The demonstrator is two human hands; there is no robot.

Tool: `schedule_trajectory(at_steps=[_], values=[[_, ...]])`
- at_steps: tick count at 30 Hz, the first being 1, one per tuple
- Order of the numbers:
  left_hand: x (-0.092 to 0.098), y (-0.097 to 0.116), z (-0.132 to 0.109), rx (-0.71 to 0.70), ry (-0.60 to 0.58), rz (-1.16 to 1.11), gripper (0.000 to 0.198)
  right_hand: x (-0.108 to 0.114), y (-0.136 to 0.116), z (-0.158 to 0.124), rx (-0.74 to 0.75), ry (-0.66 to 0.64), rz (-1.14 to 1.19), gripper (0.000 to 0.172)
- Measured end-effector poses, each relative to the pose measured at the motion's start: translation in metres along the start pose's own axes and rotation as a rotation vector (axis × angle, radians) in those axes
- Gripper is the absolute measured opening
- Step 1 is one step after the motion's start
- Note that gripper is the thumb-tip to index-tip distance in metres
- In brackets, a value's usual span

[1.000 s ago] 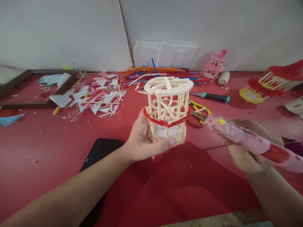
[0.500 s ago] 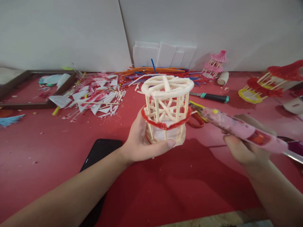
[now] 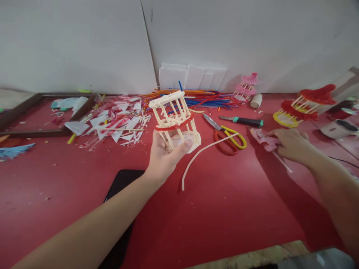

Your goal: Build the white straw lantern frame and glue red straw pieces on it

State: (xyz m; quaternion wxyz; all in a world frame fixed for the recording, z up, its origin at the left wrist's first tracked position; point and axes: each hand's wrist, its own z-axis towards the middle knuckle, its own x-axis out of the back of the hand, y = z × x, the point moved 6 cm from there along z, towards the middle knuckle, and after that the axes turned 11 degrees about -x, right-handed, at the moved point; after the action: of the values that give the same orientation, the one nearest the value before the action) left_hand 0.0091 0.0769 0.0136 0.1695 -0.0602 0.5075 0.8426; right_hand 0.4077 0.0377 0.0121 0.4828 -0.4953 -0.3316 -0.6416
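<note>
My left hand (image 3: 161, 162) is closed around the base of a small round two-tier frame of cream pipe cleaners and sticks, with a red pipe-cleaner ring (image 3: 174, 127) at its middle. The frame is held tilted above the table. Over to the right, my right hand (image 3: 291, 145) has its fingers curled on a pink hot glue gun (image 3: 263, 140), low at the tabletop; part of the gun is hidden by the hand. Between the hands lie scissors (image 3: 238, 139) with red and yellow handles and a curved cream pipe cleaner (image 3: 193, 158).
A utility knife (image 3: 248, 121) lies behind the scissors. Pipe cleaners (image 3: 207, 101) and scraps (image 3: 120, 117) cover the back. Pink (image 3: 246, 87) and red (image 3: 316, 95) tiered models stand right, near a mug (image 3: 338, 130). A black phone (image 3: 120, 186) lies under my left forearm.
My right hand has carried the glue gun right and down to the tabletop, away from the frame. My left hand has tipped the frame and moved it slightly left.
</note>
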Motion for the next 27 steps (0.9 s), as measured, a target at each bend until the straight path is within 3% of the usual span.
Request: schedule_trajectory(at_steps=[3, 5, 7, 11, 13, 14, 17, 19, 22, 27], values=[[0.003, -0.002, 0.003, 0.024, 0.072, 0.052, 0.057, 0.008, -0.011, 0.002, 0.054, -0.062, -0.095, 0.035], [0.003, -0.002, 0.003, 0.042, 0.106, 0.079, 0.060, 0.021, -0.040, -0.005, 0.111, -0.055, -0.115, 0.040], [0.004, -0.001, 0.004, 0.058, 0.131, 0.094, 0.062, 0.030, -0.090, -0.025, 0.253, -0.082, -0.065, 0.032], [0.005, -0.005, 0.003, 0.145, 0.147, 0.075, 0.066, 0.034, -0.209, -0.092, 0.720, -0.277, 0.373, 0.021], [0.007, -0.007, 0.002, 0.170, 0.167, 0.096, 0.069, 0.029, -0.245, -0.120, 0.887, -0.293, 0.457, 0.030], [0.008, -0.008, 0.001, 0.173, 0.177, 0.112, 0.070, 0.024, -0.255, -0.127, 0.902, -0.294, 0.476, 0.028], [0.008, -0.012, 0.000, 0.165, 0.168, 0.103, 0.071, 0.012, -0.261, -0.137, 0.860, -0.285, 0.502, 0.013], [0.006, -0.015, -0.001, 0.162, 0.132, 0.093, 0.074, 0.014, -0.258, -0.140, 0.853, -0.224, 0.524, 0.018], [0.002, -0.019, -0.003, 0.162, 0.049, 0.159, 0.079, 0.033, -0.249, -0.141, 0.829, -0.086, 0.617, 0.019], [-0.007, -0.019, -0.007, 0.111, -0.072, 0.232, 0.085, 0.067, -0.230, -0.122, 0.630, 0.257, 0.629, 0.005]])
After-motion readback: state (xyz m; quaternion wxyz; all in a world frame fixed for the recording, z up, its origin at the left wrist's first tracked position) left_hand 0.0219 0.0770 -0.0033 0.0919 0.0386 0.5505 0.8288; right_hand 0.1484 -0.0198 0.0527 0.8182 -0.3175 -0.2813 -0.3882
